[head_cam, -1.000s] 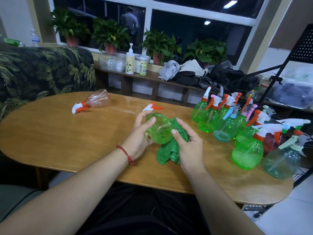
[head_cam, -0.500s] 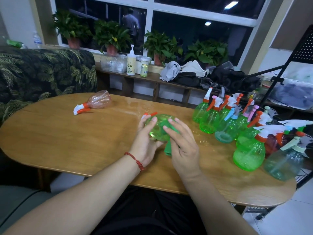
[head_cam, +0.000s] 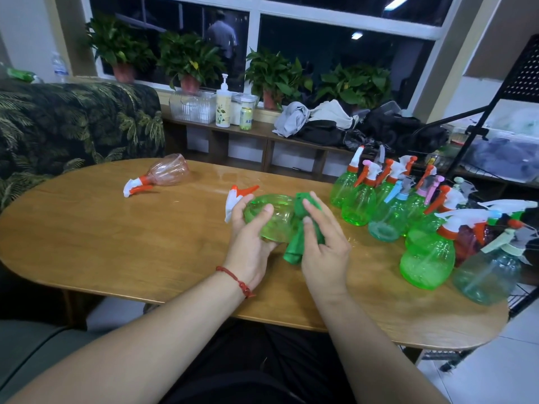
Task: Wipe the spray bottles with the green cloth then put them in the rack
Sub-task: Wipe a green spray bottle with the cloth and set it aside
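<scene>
The left hand (head_cam: 248, 243) grips the green bottle (head_cam: 269, 218) on its side just above the bench (head_cam: 116, 246) — steadying it so the right hand (head_cam: 322, 243), pressing the cloth (head_cam: 300, 228), can rub its body.

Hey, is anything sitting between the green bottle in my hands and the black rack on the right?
Yes: the cluster of upright spray bottles crowds the right end of the table, between the green bottle and the rack.
</scene>
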The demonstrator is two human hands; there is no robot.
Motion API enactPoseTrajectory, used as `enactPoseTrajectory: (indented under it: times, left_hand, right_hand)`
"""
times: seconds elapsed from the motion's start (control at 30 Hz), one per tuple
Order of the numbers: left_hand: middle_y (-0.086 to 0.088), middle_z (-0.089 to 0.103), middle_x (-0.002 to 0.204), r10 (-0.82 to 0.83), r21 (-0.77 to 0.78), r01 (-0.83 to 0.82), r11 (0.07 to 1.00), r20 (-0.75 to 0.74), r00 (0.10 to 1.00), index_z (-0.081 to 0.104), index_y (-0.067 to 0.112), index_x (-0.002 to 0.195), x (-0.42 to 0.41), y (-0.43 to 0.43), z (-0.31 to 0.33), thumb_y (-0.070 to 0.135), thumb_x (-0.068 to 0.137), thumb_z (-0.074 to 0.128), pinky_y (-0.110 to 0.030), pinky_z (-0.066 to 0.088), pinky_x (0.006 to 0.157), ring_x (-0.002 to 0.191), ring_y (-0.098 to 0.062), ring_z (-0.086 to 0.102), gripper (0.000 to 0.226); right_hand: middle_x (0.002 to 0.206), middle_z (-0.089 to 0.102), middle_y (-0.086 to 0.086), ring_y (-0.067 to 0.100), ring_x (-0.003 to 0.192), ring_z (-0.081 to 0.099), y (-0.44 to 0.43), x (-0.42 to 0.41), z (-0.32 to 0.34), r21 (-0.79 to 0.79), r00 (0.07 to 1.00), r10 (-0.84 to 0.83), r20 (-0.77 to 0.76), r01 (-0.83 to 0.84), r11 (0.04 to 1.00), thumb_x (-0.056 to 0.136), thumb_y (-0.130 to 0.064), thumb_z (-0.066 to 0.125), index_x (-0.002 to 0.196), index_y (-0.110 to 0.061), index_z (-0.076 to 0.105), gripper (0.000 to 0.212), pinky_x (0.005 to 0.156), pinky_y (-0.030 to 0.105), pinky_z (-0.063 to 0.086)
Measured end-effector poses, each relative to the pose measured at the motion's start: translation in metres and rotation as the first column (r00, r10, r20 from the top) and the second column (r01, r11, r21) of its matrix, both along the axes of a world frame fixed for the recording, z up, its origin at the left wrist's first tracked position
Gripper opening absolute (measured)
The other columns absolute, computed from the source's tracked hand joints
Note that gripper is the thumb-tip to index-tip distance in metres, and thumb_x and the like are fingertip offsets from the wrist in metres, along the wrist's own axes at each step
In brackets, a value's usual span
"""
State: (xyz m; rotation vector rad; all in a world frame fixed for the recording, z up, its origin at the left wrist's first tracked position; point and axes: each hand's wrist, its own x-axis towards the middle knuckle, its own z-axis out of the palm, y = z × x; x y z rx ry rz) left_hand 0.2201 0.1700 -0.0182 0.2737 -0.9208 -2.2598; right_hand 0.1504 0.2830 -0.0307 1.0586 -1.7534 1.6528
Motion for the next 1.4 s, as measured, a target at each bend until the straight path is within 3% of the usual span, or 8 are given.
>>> enactPoseTrajectory:
  times: [0.23, 0.43, 0.53, 0.73, 0.83, 1.0, 1.17, 1.4]
  left_hand:
    - [-0.004, 0.071, 0.125, 0.146, -0.177, -0.15, 0.973, -0.037, 0.989, 0.054, 0.034, 0.138, 0.001, 0.001, 0.013, 0.02, 0.089, 0.081, -0.06, 0.056, 0.098, 0.111, -0.03, 0.071, 0.058]
    - [-0.003, 0.065, 0.135, 0.231, -0.215, -0.225, 0.95, 0.0, 0.973, 0.055, 0.042, 0.135, 0.001, 0.005, 0.009, 0.026, 0.09, 0.082, -0.062, 0.056, 0.101, 0.117, -0.033, 0.071, 0.054]
    - [-0.007, 0.07, 0.13, 0.197, -0.325, -0.191, 0.926, -0.015, 0.98, 0.055, 0.04, 0.135, 0.006, 0.011, 0.002, 0.025, 0.088, 0.082, -0.065, 0.052, 0.106, 0.114, -0.031, 0.07, 0.057]
    - [0.005, 0.061, 0.14, 0.287, -0.728, -0.204, 0.654, -0.01, 0.958, 0.054, 0.037, 0.142, 0.005, -0.015, 0.012, 0.032, 0.09, 0.081, -0.048, 0.048, 0.114, 0.129, -0.016, 0.061, 0.058]
    - [0.014, 0.049, 0.156, 0.339, -0.689, -0.253, 0.679, -0.012, 0.941, 0.044, 0.04, 0.153, 0.001, -0.022, 0.018, 0.032, 0.091, 0.085, -0.036, 0.041, 0.121, 0.143, -0.005, 0.049, 0.075]
    - [0.001, 0.065, 0.145, 0.106, -0.472, -0.051, 0.88, 0.09, 0.99, 0.05, 0.037, 0.152, 0.001, -0.03, 0.013, 0.025, 0.076, 0.095, -0.052, 0.058, 0.104, 0.129, -0.022, 0.067, 0.088]
    - [0.017, 0.06, 0.147, 0.132, -0.759, 0.051, 0.649, 0.178, 0.975, 0.049, 0.041, 0.154, 0.015, -0.035, -0.007, 0.025, 0.073, 0.094, -0.04, 0.049, 0.115, 0.135, -0.01, 0.06, 0.094]
    - [0.008, 0.064, 0.147, 0.022, -0.834, 0.134, 0.534, 0.173, 0.985, 0.046, 0.028, 0.158, 0.018, -0.024, -0.012, 0.004, 0.081, 0.09, -0.044, 0.05, 0.114, 0.135, -0.018, 0.062, 0.091]
  right_hand:
    - [0.128, 0.073, -0.02, 0.01, 0.109, 0.072, 0.004, 0.006, -0.007, 0.022, 0.969, 0.016, 0.246, -0.022, 1.0, 0.105, -0.009, 0.066, 0.129, -0.025, 0.073, 0.03, 0.101, 0.046, 0.059]
    - [0.144, 0.068, 0.0, 0.011, 0.137, 0.062, 0.002, 0.01, -0.005, -0.006, 0.996, 0.061, 0.058, -0.061, 0.998, 0.1, 0.003, 0.068, 0.133, -0.014, 0.073, 0.038, 0.117, 0.037, 0.048]
    - [0.147, 0.066, -0.006, 0.007, 0.14, 0.058, 0.004, 0.005, -0.002, -0.086, 0.979, 0.066, 0.194, -0.05, 0.995, 0.106, 0.0, 0.061, 0.138, -0.02, 0.069, 0.039, 0.121, 0.037, 0.045]
    - [0.128, 0.076, 0.005, 0.035, 0.123, 0.07, 0.005, -0.007, 0.001, -0.283, 0.695, 0.361, 0.622, -0.23, 0.931, 0.108, 0.004, 0.051, 0.129, -0.019, 0.071, 0.037, 0.11, 0.061, 0.053]
    - [0.125, 0.077, 0.012, 0.044, 0.12, 0.069, 0.004, -0.003, 0.001, -0.289, 0.6, 0.441, 0.667, -0.337, 0.896, 0.107, 0.006, 0.052, 0.129, -0.012, 0.069, 0.034, 0.105, 0.063, 0.055]
    - [0.121, 0.079, 0.006, 0.03, 0.114, 0.074, 0.006, 0.001, 0.005, -0.247, 0.645, 0.442, 0.623, -0.374, 0.894, 0.104, 0.006, 0.058, 0.127, -0.014, 0.073, 0.034, 0.095, 0.042, 0.063]
    - [0.132, 0.072, -0.016, 0.011, 0.129, 0.065, 0.009, -0.001, 0.0, -0.125, 0.927, 0.131, 0.351, -0.093, 0.988, 0.104, 0.0, 0.064, 0.135, -0.021, 0.07, 0.039, 0.109, 0.032, 0.053]
    - [0.146, 0.065, -0.006, 0.011, 0.14, 0.056, 0.007, -0.023, 0.006, 0.071, 0.986, -0.164, -0.023, 0.165, 0.984, 0.102, 0.0, 0.066, 0.128, -0.019, 0.076, 0.034, 0.119, 0.028, 0.041]
